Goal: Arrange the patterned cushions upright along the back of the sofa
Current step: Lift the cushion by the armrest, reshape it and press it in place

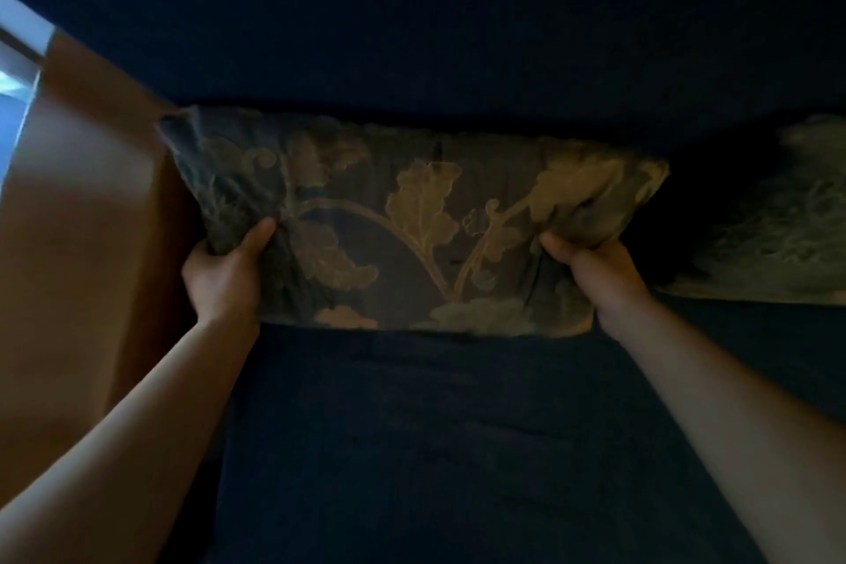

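On the dark blue fabric sofa (458,449), a large dark leaf-patterned cushion (412,234) stands against the backrest by the left arm. Left hand (224,275) and right hand (590,270) grip its sides; next, settle and release it.

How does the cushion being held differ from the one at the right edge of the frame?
The held cushion is gripped by the left hand and right hand; the right cushion is untouched. The held cushion shows whole, with clear gold leaves; the right cushion is cut off by the frame and blurred. Both are patterned and stand against the dark blue sofa back.
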